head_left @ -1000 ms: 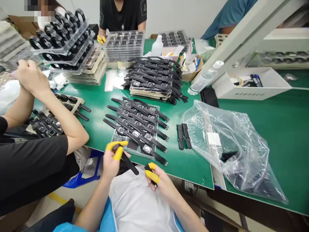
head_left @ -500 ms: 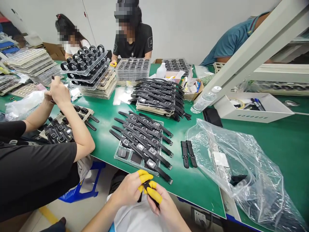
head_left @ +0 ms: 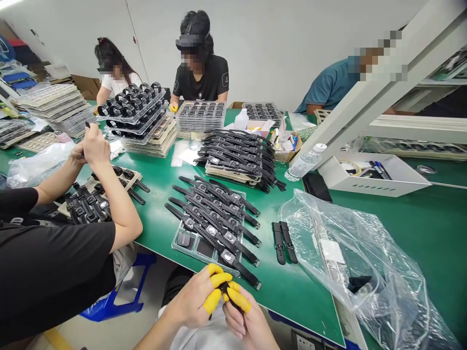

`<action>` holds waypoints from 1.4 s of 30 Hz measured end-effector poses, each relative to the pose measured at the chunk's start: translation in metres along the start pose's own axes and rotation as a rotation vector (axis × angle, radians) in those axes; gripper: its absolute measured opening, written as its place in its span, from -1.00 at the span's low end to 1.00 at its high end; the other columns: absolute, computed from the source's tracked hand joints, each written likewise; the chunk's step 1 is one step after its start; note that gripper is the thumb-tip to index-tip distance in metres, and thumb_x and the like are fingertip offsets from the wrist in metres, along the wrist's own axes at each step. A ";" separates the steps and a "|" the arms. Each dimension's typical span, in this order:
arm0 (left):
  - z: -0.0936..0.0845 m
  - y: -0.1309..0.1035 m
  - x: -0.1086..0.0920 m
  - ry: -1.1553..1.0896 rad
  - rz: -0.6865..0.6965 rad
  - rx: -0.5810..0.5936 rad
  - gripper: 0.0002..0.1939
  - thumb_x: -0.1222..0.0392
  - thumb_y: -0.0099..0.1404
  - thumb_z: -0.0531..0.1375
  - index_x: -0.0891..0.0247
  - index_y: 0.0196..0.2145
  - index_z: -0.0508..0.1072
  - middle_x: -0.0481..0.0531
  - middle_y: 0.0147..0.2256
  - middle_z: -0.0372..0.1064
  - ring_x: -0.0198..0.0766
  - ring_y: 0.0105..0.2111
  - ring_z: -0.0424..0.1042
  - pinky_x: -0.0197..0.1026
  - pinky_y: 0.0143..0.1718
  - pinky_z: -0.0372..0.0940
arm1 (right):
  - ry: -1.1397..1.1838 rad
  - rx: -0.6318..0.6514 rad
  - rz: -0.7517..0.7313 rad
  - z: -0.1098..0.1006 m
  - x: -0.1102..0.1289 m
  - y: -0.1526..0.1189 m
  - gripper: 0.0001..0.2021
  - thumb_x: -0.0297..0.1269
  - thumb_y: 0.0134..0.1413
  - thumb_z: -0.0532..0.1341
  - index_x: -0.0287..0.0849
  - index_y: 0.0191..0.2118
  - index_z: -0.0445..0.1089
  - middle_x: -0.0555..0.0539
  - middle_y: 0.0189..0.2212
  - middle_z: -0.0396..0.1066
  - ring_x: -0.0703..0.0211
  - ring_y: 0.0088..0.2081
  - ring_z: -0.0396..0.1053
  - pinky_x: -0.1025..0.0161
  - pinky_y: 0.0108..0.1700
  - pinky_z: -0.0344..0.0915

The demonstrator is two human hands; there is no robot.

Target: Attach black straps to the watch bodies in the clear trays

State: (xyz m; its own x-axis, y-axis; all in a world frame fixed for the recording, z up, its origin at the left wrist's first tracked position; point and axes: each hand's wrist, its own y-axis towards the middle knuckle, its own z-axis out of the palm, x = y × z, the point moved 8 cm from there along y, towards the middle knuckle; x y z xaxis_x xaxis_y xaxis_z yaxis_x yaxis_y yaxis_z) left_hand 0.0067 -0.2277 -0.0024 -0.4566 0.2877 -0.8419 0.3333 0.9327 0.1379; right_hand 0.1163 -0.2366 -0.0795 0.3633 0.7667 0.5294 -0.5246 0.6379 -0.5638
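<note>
Below the table edge, over my lap, my left hand (head_left: 199, 297) and my right hand (head_left: 245, 311) meet with yellow finger cots on several fingertips. Both pinch a black watch strap (head_left: 224, 287). Fingers cover most of it, and I cannot tell whether a watch body is joined to it. Just beyond my hands, a clear plastic tray (head_left: 182, 253) carries rows of black smartwatches (head_left: 211, 230) with their straps laid out slantwise, backs up. One strapless watch body (head_left: 184, 239) sits in its near left corner. Two loose straps (head_left: 282, 242) lie to the right.
A clear plastic bag (head_left: 350, 243) covers the right side of the table. Behind the tray are stacked watches (head_left: 237, 155), a water bottle (head_left: 305, 163) and a white box (head_left: 375, 175). A co-worker's arm (head_left: 116, 209) reaches in at left; other people sit across.
The view has tilted slightly, so the table things appear lower. Both my hands still grip the strap, with the fingers shifted a little around it.
</note>
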 end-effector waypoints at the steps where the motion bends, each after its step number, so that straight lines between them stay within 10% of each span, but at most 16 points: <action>1: -0.001 0.001 -0.002 0.011 0.002 0.001 -0.56 0.23 0.51 -0.02 0.23 0.25 0.39 0.24 0.04 0.45 -0.05 0.03 0.47 0.01 0.10 0.46 | 0.011 0.002 0.003 -0.001 -0.001 0.001 -0.40 0.29 -0.18 0.53 -0.07 -0.38 0.28 0.28 -0.74 -0.07 0.44 -0.68 -0.27 0.40 -0.65 -0.15; 10: 0.010 0.002 0.003 0.305 -0.031 0.107 -0.70 0.25 0.41 0.10 0.19 0.04 0.49 0.15 -0.13 0.46 -0.06 -0.09 0.43 -0.06 -0.02 0.46 | -0.117 -0.005 0.042 -0.005 -0.004 0.000 -0.36 0.36 -0.15 0.48 -0.09 -0.39 0.26 0.27 -0.71 -0.03 0.46 -0.66 -0.29 0.42 -0.63 -0.17; 19: 0.003 -0.006 0.013 0.138 -0.055 0.083 -0.56 0.20 0.52 0.08 0.23 0.30 0.34 0.24 0.10 0.50 -0.04 0.05 0.53 -0.01 0.07 0.50 | -0.434 0.001 -0.190 -0.010 0.015 0.006 -0.43 0.38 0.01 0.39 -0.10 -0.36 0.39 0.12 -0.70 0.21 0.29 -0.63 0.06 0.29 -0.55 0.09; 27: -0.046 -0.012 0.032 0.297 -0.081 -0.044 -0.58 0.24 0.55 0.09 0.13 0.31 0.33 0.11 0.05 0.57 -0.14 0.00 0.58 -0.13 0.02 0.50 | -1.082 0.016 -0.420 -0.014 0.054 0.002 -0.64 0.10 0.30 0.26 -0.11 -0.16 0.57 -0.12 -0.28 0.59 -0.01 -0.24 0.50 0.12 -0.15 0.44; 36: -0.097 0.019 0.050 0.637 -0.115 0.099 -0.80 0.36 0.51 0.09 0.23 -0.12 0.51 0.08 -0.19 0.52 -0.12 -0.16 0.46 -0.03 0.05 0.28 | -1.542 -0.123 -0.958 0.016 0.082 -0.004 -0.68 -0.16 0.51 0.06 -0.15 0.07 0.52 -0.19 -0.17 0.56 0.02 -0.24 0.56 0.17 -0.24 0.43; 42: -0.099 0.060 0.081 0.660 -0.064 0.226 -0.81 0.36 0.47 0.12 0.23 -0.19 0.54 0.08 -0.23 0.42 -0.11 -0.11 0.42 -0.05 0.10 0.16 | -1.751 -0.258 -0.994 0.023 0.087 0.016 -0.70 -0.23 0.51 0.07 -0.20 0.05 0.52 -0.21 -0.17 0.60 0.01 -0.25 0.57 0.20 -0.35 0.35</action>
State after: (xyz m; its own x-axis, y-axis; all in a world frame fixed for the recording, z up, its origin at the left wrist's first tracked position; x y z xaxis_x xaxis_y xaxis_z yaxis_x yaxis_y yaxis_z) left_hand -0.0920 -0.1264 -0.0100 -0.8627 0.3725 -0.3422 0.4196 0.9047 -0.0732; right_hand 0.1217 -0.1617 -0.0277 -0.6697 -0.5637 0.4834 -0.4955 0.8241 0.2745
